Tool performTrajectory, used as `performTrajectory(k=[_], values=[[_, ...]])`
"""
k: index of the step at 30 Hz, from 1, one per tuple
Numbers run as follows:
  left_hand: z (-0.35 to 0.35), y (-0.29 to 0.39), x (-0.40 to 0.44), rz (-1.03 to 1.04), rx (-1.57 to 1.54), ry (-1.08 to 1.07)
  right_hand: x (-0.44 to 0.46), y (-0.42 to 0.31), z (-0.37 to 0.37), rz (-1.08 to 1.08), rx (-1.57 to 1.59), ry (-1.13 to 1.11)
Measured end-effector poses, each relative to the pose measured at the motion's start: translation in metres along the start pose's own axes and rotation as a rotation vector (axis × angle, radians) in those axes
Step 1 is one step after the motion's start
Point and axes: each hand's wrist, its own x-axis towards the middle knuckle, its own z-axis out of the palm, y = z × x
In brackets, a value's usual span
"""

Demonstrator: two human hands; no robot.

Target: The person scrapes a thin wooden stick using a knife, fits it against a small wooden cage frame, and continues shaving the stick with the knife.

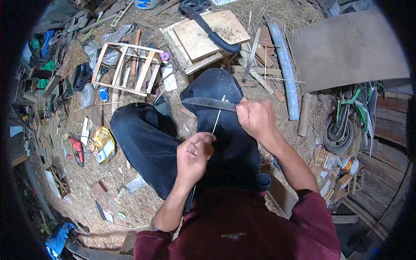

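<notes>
My left hand (195, 154) is closed around a thin pale stick (216, 122), which runs up from the fist to a curved blade and also shows below the wrist. My right hand (256, 117) is closed on the knife (206, 102), whose blade points left across my raised right knee (216, 82). The knife's handle is hidden in the fist. The stick's upper end meets the blade's lower edge, with a small pale shaving (223, 99) beside it. Ahead of the knee, a second large knife with a black handle (223, 42) lies on a wooden block (190, 65).
Left of the block lies a slatted wooden frame (117, 65). A long grey pole (284, 71) and a large flat board (351, 47) are to the right, near a small green motorbike (342, 117). A red power tool (78, 149) rests on the shaving-strewn ground at left.
</notes>
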Motion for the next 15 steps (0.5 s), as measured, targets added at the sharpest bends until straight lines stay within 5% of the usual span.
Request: performTrajectory(k=[15], values=[[0.019, 0.016, 0.039, 0.038, 0.111, 0.012, -0.001, 0.002, -0.01, 0.01, -0.001, -0.129]])
